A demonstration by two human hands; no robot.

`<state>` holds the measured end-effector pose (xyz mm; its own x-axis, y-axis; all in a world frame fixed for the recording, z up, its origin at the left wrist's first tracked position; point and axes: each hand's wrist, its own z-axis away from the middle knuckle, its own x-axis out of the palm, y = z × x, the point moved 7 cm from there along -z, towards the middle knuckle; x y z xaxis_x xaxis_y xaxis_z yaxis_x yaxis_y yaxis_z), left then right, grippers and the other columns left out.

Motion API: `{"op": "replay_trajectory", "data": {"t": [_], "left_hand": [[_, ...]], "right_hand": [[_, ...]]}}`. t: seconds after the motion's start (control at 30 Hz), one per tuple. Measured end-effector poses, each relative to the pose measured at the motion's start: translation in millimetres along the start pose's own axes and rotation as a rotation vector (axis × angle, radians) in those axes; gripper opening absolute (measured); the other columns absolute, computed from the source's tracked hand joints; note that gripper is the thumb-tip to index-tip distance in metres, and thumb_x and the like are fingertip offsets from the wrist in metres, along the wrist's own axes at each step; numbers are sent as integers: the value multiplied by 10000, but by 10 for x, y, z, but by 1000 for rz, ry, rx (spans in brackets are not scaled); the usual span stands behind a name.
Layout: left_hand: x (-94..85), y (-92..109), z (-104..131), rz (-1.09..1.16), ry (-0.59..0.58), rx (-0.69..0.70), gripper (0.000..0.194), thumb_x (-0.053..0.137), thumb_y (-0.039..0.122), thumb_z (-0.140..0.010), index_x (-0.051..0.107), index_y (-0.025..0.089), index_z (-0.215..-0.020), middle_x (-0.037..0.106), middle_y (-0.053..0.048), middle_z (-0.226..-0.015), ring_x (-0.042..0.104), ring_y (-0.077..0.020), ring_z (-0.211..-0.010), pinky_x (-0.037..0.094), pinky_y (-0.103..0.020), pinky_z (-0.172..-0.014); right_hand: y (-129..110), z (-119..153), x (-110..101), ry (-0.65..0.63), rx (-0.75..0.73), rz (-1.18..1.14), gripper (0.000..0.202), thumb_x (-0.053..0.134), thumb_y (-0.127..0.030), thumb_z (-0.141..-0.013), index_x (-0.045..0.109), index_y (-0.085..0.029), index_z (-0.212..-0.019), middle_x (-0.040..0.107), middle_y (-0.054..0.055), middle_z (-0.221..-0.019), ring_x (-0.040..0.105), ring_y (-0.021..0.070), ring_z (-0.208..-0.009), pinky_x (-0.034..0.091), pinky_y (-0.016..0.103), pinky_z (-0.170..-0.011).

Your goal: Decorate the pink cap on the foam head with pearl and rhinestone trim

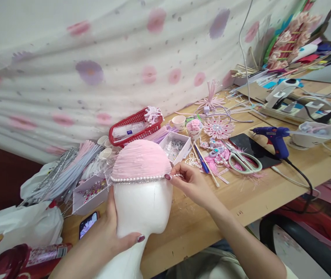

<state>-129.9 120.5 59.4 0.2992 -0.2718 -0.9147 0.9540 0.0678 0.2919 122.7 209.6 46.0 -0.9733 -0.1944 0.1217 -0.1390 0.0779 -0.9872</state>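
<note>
A white mannequin head [142,209] stands tilted in front of me, wearing a pink pleated cap [142,159]. Along the cap's lower edge runs a string of pearl beads [137,179], with a band of rhinestone trim [142,182] just under it. My left hand [114,232] is wrapped around the neck and side of the mannequin head; part of its fingers is hidden behind it. At the cap's right edge my right hand [187,180] pinches the pearl string between thumb and fingers, and a short run of beads shows by the fingertips.
A blue glue gun [276,137] stands on the right by a black tablet [254,149] and scissors [243,159]. Behind the head are a red basket [136,126] and a white box of beads [177,147]. A phone [88,224], pipe cleaners [75,174] and plastic bags [22,224] lie left.
</note>
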Motion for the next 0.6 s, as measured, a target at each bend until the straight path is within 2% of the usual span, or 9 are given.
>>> {"op": "replay_trajectory", "data": {"t": [0.13, 0.3, 0.5, 0.6], "left_hand": [[16, -56, -21, 62, 19, -37, 1300, 689, 535, -744, -197, 120, -1600, 370, -297, -1635, 480, -449, -1452, 496, -562, -1107], [-8, -61, -26, 54, -20, -67, 1289, 669, 600, -735, -135, 103, -1611, 516, -262, -1550, 536, -428, -1412, 519, -526, -1090], [-67, 84, 4, 37, -115, -130, 1289, 643, 592, -753, -186, 72, -1592, 462, -293, -1580, 501, -421, -1445, 479, -535, -1128], [-47, 61, -18, 42, -100, -112, 1309, 662, 581, -747, -212, 93, -1590, 480, -296, -1563, 527, -432, -1420, 495, -545, -1106]], "right_hand": [[48, -30, 9, -5, 31, -38, 278, 737, -457, -776, 597, -220, -734, 586, -12, -713, 496, 145, -683, 359, 281, -619], [32, -38, 17, -24, 24, -41, 251, 720, -434, -777, 596, -221, -732, 565, -22, -701, 455, 135, -653, 322, 289, -605], [23, -58, 19, -40, 63, -78, 262, 742, -414, -726, 574, -215, -700, 567, -25, -702, 469, 133, -670, 317, 288, -628], [24, -71, 34, -61, 88, -102, 247, 722, -410, -722, 571, -216, -700, 559, -31, -688, 461, 124, -648, 324, 283, -621]]}}
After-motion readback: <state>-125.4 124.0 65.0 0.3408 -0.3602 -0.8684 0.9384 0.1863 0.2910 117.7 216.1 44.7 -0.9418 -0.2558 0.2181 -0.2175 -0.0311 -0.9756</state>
